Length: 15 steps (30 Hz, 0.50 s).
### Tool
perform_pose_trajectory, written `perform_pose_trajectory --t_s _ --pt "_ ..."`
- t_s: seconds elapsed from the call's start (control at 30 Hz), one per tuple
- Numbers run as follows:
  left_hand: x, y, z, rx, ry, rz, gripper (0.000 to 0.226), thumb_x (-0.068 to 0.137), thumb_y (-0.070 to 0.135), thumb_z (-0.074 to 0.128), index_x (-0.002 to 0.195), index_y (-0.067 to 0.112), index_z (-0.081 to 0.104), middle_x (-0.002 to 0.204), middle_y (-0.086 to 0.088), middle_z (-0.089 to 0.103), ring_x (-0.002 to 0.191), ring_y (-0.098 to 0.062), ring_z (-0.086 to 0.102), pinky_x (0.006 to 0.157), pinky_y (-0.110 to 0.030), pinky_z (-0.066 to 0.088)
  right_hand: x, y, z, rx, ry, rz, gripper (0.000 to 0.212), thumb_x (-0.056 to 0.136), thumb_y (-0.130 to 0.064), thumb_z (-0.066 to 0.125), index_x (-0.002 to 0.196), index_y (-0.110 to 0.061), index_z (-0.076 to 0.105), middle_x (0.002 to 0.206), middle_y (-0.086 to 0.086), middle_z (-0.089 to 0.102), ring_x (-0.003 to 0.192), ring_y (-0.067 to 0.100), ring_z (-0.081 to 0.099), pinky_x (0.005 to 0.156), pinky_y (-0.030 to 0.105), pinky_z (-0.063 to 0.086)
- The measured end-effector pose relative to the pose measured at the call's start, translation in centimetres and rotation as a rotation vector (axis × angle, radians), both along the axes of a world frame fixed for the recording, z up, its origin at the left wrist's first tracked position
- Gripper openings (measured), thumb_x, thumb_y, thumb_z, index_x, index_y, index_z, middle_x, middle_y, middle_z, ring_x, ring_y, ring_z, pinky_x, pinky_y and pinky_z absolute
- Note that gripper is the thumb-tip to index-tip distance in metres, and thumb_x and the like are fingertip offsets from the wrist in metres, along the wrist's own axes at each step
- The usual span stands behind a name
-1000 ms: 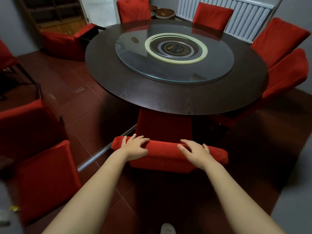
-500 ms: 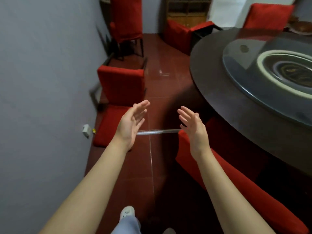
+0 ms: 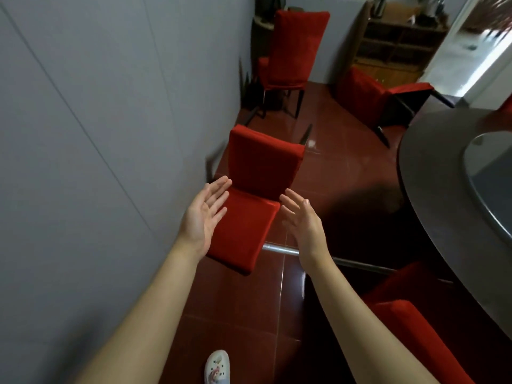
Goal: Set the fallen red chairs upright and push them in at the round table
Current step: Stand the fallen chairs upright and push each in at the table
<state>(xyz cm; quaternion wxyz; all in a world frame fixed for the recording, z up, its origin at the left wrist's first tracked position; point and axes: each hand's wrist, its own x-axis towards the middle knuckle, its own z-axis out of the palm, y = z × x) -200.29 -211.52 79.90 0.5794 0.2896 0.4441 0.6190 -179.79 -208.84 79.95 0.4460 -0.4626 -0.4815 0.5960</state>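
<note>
Both grips are empty, fingers straight. The left grip [image 3: 205,214] and right grip [image 3: 303,220] face each other palms inward, seemingly spaced to take a chair by its sides. The dark round wooden table [image 3: 443,195] fills the right edge. The nearest fallen red fabric-covered chair [image 3: 263,162] lies on its back on the floor beside the grey wall [image 3: 97,134], just beyond the fingertips. It does not look touched yet. Another tipped red chair [image 3: 365,98] lies farther off.
</note>
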Motion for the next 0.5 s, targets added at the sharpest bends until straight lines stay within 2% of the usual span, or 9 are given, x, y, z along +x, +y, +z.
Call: perform_pose_trajectory --t_s 0.17,0.37,0.5 --pt "-4.2 4.4 0.4 -0.009 0.036 -0.006 0.039 0.1 0.041 0.029 0.12 0.032 0.062 0.129 0.012 0.061 0.127 -0.009 0.049 0.1 -0.034 0.033 -3.1 5.0 -0.1 -0.028 0.019 -0.038 0.052 0.093 -0.061 0.036 0.131 -0.03 0.053 0.134 -0.003 0.057 0.124 0.018 0.052 0.101 0.04 0.041" --pt "-6.1 10.3 -2.6 -0.109 0.11 -0.043 0.039 0.1 0.043 0.029 0.119 0.035 0.062 0.128 0.014 0.061 0.126 -0.01 0.049 0.1 -0.036 0.034 -3.8 11.1 -3.0 -0.116 -0.042 -0.067 0.049 0.099 -0.051 0.028 0.137 -0.029 0.049 0.14 0.001 0.053 0.129 0.024 0.047 0.105 0.045 0.037" --pt "-5.9 16.2 -5.2 -0.2 0.172 -0.081 0.037 0.099 0.044 0.032 0.117 0.038 0.063 0.129 0.015 0.061 0.127 -0.012 0.049 0.104 -0.04 0.032 -3.6 16.9 -5.6 -0.16 -0.094 -0.048 0.065 0.087 -0.064 0.033 0.142 -0.031 0.044 0.143 0.001 0.049 0.128 0.02 0.044 0.101 0.04 0.037"
